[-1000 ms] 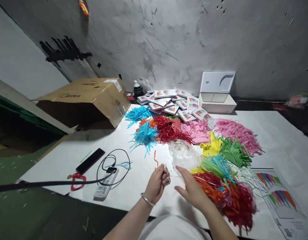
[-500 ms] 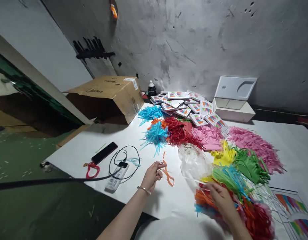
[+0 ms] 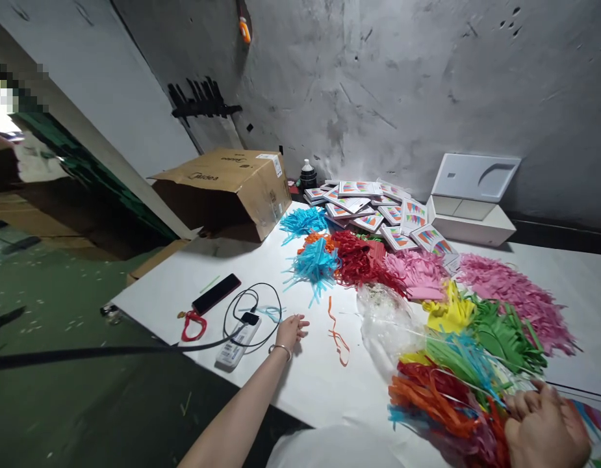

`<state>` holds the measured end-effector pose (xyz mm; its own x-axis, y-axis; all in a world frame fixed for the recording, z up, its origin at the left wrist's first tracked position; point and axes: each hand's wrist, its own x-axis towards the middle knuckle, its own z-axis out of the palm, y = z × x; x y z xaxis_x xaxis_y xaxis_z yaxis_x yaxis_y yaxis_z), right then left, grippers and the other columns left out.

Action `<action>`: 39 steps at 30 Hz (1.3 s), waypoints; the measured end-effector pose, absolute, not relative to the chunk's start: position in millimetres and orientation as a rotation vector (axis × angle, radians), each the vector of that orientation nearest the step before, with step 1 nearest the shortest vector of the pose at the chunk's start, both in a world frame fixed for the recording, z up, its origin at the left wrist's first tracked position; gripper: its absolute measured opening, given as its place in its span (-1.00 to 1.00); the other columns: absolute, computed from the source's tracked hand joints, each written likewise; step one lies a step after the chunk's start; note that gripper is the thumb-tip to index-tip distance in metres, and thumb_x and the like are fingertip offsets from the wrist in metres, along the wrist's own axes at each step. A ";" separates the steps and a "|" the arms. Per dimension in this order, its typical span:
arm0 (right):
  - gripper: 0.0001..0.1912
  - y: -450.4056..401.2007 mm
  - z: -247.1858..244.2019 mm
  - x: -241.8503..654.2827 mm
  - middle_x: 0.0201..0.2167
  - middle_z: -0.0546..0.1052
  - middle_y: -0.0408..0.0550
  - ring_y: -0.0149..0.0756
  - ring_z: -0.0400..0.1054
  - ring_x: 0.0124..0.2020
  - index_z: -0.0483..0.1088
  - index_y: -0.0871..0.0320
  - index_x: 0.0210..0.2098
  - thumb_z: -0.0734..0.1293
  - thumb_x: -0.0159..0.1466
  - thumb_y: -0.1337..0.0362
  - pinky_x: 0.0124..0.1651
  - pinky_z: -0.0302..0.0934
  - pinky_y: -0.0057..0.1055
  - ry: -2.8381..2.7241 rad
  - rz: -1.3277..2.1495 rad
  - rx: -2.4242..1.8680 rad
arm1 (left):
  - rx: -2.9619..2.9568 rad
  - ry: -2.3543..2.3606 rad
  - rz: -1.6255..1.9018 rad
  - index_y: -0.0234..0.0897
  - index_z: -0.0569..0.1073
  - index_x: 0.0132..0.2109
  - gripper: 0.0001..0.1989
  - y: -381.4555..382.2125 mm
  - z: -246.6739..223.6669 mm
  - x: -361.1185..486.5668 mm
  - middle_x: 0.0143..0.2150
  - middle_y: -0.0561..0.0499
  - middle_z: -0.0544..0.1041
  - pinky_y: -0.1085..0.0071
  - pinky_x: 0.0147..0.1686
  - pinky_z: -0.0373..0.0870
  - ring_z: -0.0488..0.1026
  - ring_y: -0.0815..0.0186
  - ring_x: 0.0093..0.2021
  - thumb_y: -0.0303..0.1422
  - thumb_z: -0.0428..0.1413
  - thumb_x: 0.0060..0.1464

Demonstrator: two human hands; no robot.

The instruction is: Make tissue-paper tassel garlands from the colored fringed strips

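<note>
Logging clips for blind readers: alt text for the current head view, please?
A person's right hand curls at the right end of a multicolored fringe bundle on a white table, its grip unclear; the left hand, open, is between a cabled white device and a loose orange strip. Behind are more colored fringes, printed packets and a cardboard box.

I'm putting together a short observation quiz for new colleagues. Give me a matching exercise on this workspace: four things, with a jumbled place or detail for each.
1. left hand
2. right hand
3. orange strip
4. cardboard box

A. at the multicoloured strips, lower right
B. open-ended, left of the printed packets
C. silver bracelet at its wrist
D. between the left hand and the clear plastic bag

Pairs: 1-C, 2-A, 3-D, 4-B
</note>
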<state>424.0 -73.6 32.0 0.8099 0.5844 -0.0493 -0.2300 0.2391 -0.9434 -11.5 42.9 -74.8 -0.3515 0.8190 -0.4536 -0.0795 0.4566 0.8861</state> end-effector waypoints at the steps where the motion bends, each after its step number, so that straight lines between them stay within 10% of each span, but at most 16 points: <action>1: -0.79 -70.9 31.3 416.4 -0.79 0.10 -0.37 -0.56 -0.08 -0.77 0.36 0.17 -0.39 0.40 0.11 0.17 -0.71 -0.12 -0.57 -0.355 0.570 -1.246 | 0.687 1.688 1.053 -0.39 0.42 -0.29 -0.81 42.9 -76.2 -11.4 -0.44 -0.09 0.54 0.60 -0.74 0.09 0.27 0.50 -0.72 -0.30 0.08 0.08; 8: -0.65 -74.5 15.2 369.5 -0.70 0.23 -0.32 -0.50 0.08 -0.69 0.40 0.17 -0.31 0.35 0.12 -0.01 -0.65 -0.03 -0.56 -0.645 0.806 -1.514 | 0.973 1.875 1.010 -0.32 0.42 -0.10 -0.68 48.0 -65.0 -12.8 -0.06 -0.20 0.45 0.42 -0.46 0.38 0.50 0.23 -0.29 -0.37 0.18 -0.06; 13: -0.63 -79.8 9.3 332.4 -0.49 0.51 -0.08 -0.23 0.38 -0.45 0.44 0.15 -0.38 0.25 0.17 -0.04 -0.42 0.21 -0.43 -1.315 1.004 -1.732 | 1.456 1.628 1.014 -0.20 0.30 0.12 -0.47 12.5 -34.9 38.6 0.19 -0.17 0.26 0.18 0.14 0.19 0.18 0.08 0.22 -0.31 0.19 -0.02; 17: -0.64 -80.7 16.7 291.9 -0.54 0.48 -0.10 -0.30 0.34 -0.49 0.38 0.15 -0.47 0.13 0.30 0.09 -0.42 0.13 -0.45 -1.777 1.145 -1.556 | 1.875 0.811 0.618 -0.14 0.09 0.28 -0.15 -32.9 -2.8 105.1 0.19 -0.21 0.29 0.26 -0.05 0.37 0.42 0.12 -0.03 -0.16 0.27 -0.12; 22: -0.66 -80.0 25.7 304.4 -0.55 0.46 -0.15 -0.35 0.31 -0.49 0.38 0.17 -0.47 0.14 0.31 0.15 -0.44 0.08 -0.49 -1.752 1.098 -1.563 | 1.789 0.872 0.548 -0.12 0.52 -0.11 -0.74 -36.7 20.6 106.0 -0.21 -0.06 0.58 0.37 -0.16 0.33 0.49 0.20 -0.23 -0.24 -0.04 0.20; 29: -0.71 -94.6 8.6 377.2 -0.39 0.51 -0.05 -0.25 0.38 -0.29 0.42 0.15 -0.40 0.12 0.32 0.27 -0.14 0.18 -0.33 -1.702 0.682 -1.870 | 1.483 1.437 0.705 -0.18 0.51 -0.51 -0.91 21.4 19.8 19.4 -0.49 0.04 0.46 0.48 -0.42 0.26 0.39 0.23 -0.43 -0.45 0.22 -0.12; 35: -0.79 -91.6 17.8 324.5 -0.35 0.48 -0.10 -0.34 0.36 -0.29 0.39 0.14 -0.35 0.15 0.33 0.34 -0.23 0.17 -0.47 -1.838 0.731 -1.683 | 1.544 0.996 0.633 -0.06 0.47 -0.02 -0.49 -15.2 38.4 112.7 0.03 -0.09 0.43 0.39 -0.25 0.34 0.38 0.28 -0.42 -0.44 0.29 -0.20; 39: -0.84 -88.4 27.8 316.9 -0.34 0.47 -0.12 -0.36 0.33 -0.27 0.38 0.14 -0.31 0.17 0.32 0.36 -0.20 0.16 -0.49 -1.787 0.764 -1.562 | 1.681 0.822 0.386 -0.09 0.52 -0.11 -0.76 -34.5 42.9 161.5 -0.32 -0.02 0.56 0.41 -0.32 0.31 0.41 0.21 -0.39 -0.35 0.16 0.01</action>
